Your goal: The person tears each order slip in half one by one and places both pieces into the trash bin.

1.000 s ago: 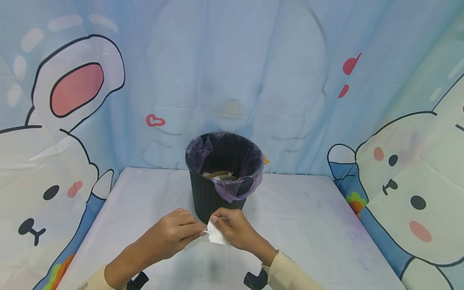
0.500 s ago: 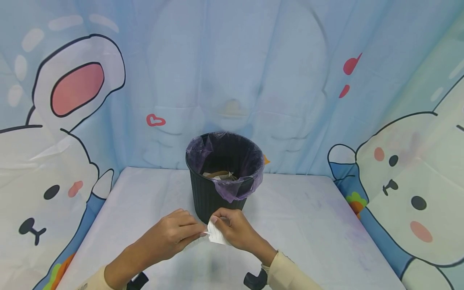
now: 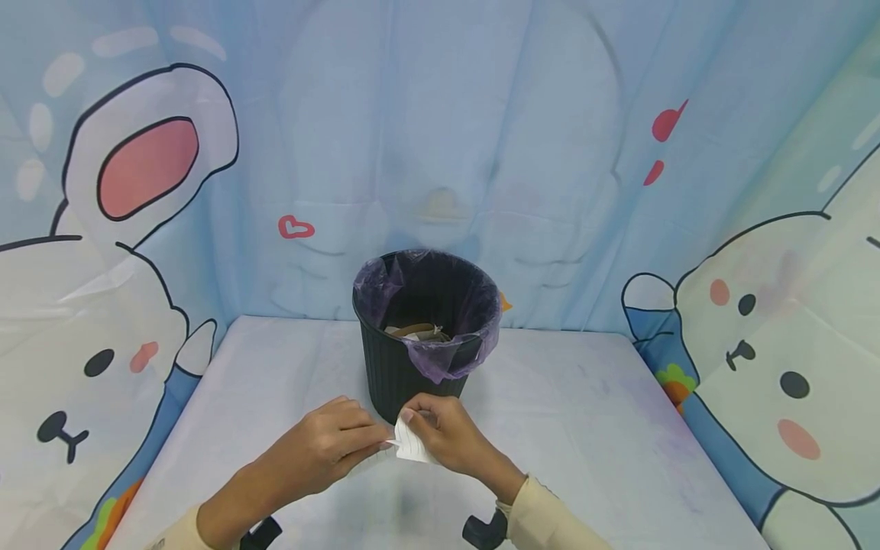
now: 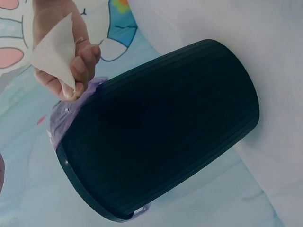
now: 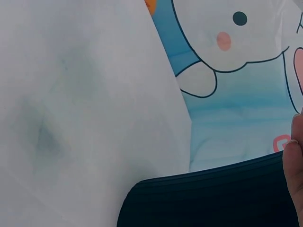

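In the head view, my right hand [image 3: 450, 435] pinches a small sheet of white lined paper [image 3: 410, 444] between thumb and curled fingers. My left hand [image 3: 337, 443] meets it from the other side, its fingertips pinching a thin white edge of the paper. Both hands are just in front of a black trash bin [image 3: 395, 370]. The left wrist view shows the paper [image 4: 57, 49] as a pale, pointed piece over the right hand's fingers [image 4: 84, 66]. Only fingers [image 5: 294, 165] show at the right edge of the right wrist view.
A purple plastic bag [image 3: 450, 359] lines the bin and folds over its rim. Some brownish and white scraps [image 3: 419, 333] lie inside. The bin stands on a white-covered table [image 3: 571, 428], before a blue curtain [image 3: 440, 114] with cartoon rabbits.
Both hands stay almost still, holding the paper in the same place. Its lined part beneath the left fingertips shows less than one second ago.
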Action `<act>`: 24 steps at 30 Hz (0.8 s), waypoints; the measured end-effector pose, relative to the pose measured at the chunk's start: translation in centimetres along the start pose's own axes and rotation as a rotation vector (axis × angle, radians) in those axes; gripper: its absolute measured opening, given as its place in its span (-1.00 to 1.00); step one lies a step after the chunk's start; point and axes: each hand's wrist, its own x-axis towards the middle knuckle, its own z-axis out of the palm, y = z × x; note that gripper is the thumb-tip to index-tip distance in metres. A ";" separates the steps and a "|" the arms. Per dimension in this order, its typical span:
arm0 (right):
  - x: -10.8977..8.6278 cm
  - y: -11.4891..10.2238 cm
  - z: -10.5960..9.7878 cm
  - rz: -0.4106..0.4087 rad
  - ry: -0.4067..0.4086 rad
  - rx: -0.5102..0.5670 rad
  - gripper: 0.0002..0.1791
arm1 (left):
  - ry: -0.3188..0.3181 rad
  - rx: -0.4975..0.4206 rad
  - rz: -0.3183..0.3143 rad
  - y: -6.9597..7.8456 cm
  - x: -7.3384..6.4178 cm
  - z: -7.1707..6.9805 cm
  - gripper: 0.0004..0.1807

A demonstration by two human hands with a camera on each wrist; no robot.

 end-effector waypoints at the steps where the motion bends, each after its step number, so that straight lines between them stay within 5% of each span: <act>1: 0.0 0.0 0.0 0.004 -0.002 -0.001 -0.87 | -0.001 0.000 0.000 0.0 0.0 0.0 -0.74; 15: -0.1 0.0 0.0 0.003 0.007 -0.022 -0.86 | -0.004 0.009 0.000 0.0 -0.1 0.0 -0.91; 24: -0.1 0.0 0.0 0.025 0.032 -0.035 -0.87 | 0.020 0.021 -0.006 0.1 0.0 -0.2 -0.70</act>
